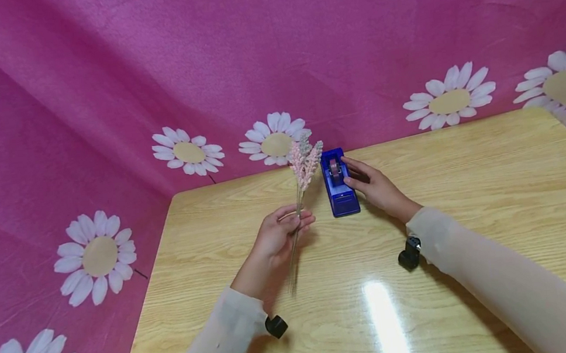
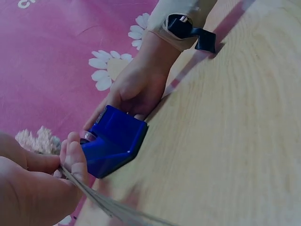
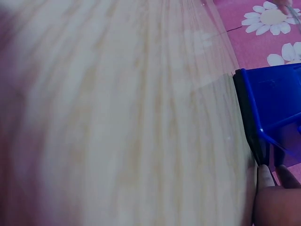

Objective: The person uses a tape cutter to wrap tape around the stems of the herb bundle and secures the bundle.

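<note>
My left hand (image 1: pixel 281 232) pinches the thin stems of a flower sprig (image 1: pixel 305 165) with pink and greyish heads between thumb and fingers. The heads point toward the back wall and the stem ends toward me. Just right of the sprig is a blue tape dispenser (image 1: pixel 344 201) with a small tape roll (image 1: pixel 334 169) in it. Along the dispenser's right side lies my right hand (image 1: pixel 377 188), its thumb and fingertips touching the rim and side. From the left wrist, the dispenser (image 2: pixel 115 141) hides part of that hand's fingers.
Both hands are over a light wood table (image 1: pixel 208 256), whose back edge runs close behind the dispenser. A pink cloth (image 1: pixel 351 44) with large white daisies hangs behind and at the left. Small black cameras (image 1: pixel 277 327) sit on both wrists.
</note>
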Motion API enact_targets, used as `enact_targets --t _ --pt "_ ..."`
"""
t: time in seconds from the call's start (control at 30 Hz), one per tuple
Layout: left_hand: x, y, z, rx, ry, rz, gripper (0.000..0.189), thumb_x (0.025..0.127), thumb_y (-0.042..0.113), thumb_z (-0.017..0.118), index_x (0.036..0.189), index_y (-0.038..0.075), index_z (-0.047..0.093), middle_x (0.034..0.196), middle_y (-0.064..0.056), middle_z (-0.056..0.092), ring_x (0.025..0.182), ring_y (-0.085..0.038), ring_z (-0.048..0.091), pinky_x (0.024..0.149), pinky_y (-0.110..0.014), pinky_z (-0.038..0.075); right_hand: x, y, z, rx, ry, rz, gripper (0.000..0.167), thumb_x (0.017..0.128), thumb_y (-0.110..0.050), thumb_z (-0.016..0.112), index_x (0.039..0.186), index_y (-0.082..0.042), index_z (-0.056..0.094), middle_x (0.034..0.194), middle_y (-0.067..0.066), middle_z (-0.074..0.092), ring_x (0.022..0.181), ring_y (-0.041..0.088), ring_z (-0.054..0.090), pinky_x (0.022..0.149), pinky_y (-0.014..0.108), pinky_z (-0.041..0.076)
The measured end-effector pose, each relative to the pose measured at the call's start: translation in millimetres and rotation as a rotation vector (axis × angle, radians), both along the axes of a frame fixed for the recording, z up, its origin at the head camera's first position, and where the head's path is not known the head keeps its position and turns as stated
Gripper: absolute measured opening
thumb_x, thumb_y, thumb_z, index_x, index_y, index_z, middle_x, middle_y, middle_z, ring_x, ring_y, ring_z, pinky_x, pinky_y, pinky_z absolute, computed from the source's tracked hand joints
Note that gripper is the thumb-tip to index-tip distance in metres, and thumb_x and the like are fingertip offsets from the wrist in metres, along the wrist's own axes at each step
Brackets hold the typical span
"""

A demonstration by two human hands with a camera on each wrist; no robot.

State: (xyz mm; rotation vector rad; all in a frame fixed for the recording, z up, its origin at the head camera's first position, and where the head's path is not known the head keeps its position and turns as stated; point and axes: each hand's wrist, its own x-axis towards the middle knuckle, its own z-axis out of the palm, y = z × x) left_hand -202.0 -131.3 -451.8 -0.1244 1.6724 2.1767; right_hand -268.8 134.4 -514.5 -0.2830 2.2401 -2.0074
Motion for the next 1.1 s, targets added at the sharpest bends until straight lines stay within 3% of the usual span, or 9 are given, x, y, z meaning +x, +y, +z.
enact_targets --t 0.1,0.2,0.5,0.7,0.9,1.1 --pt "3.4 -5.0 -4.4 0.010 -0.013 0.026 0.041 0.107 -0.008 0.040 0.148 -0.013 0.040 0.132 -0.030 0.062 0.097 -0.014 0.073 0.094 -0.029 0.057 1.1 0 1.4 0.000 -0.004 -0.001 0.059 0.108 -0.020 0.055 0.163 -0.026 0.033 0.167 0.013 0.031 0.155 0.030 0.027 0.124 0.046 0.026" --pt "4.9 -8.9 -10.6 0.038 -0.016 0.066 0.042 0.107 -0.011 0.038 0.149 -0.014 0.038 0.130 -0.029 0.063 0.098 -0.016 0.073 0.099 -0.033 0.055 1.7 0 1.9 0.000 -0.003 0.001 0.059 0.108 -0.019 0.055 0.163 -0.026 0.032 0.167 0.012 0.030 0.155 0.030 0.026 0.125 0.046 0.024" --pt "3.6 -16.6 -30.4 0.052 -0.039 0.163 0.041 0.106 -0.012 0.034 0.147 -0.014 0.039 0.141 -0.034 0.052 0.102 -0.016 0.071 0.085 -0.024 0.058 1.3 1 1.3 0.008 -0.011 -0.003 0.060 0.109 -0.019 0.054 0.163 -0.027 0.032 0.168 0.013 0.030 0.155 0.031 0.026 0.125 0.047 0.025" --pt "1.9 -20.1 -41.4 0.044 -0.067 0.214 0.040 0.107 -0.011 0.035 0.146 -0.013 0.041 0.133 -0.026 0.060 0.103 -0.017 0.071 0.087 -0.025 0.058 1.8 1 0.4 -0.003 -0.006 -0.004 0.059 0.109 -0.018 0.054 0.163 -0.027 0.032 0.167 0.013 0.030 0.155 0.031 0.027 0.124 0.048 0.026" --pt "2.0 -21.8 -44.4 0.010 -0.051 0.227 0.039 0.106 -0.012 0.038 0.145 -0.016 0.042 0.134 -0.031 0.058 0.106 -0.019 0.071 0.090 -0.025 0.057 1.7 1 1.6 -0.006 -0.015 0.000 0.060 0.109 -0.016 0.054 0.163 -0.024 0.032 0.168 0.014 0.029 0.155 0.032 0.026 0.124 0.048 0.025" --pt "1.8 -21.4 -44.5 -0.074 0.001 0.214 0.040 0.107 -0.010 0.039 0.146 -0.018 0.040 0.141 -0.037 0.053 0.117 -0.025 0.067 0.089 -0.023 0.056 11.4 0 21.6 -0.010 -0.033 0.021 0.061 0.108 -0.014 0.055 0.163 -0.017 0.031 0.167 0.018 0.028 0.155 0.036 0.025 0.123 0.051 0.026"
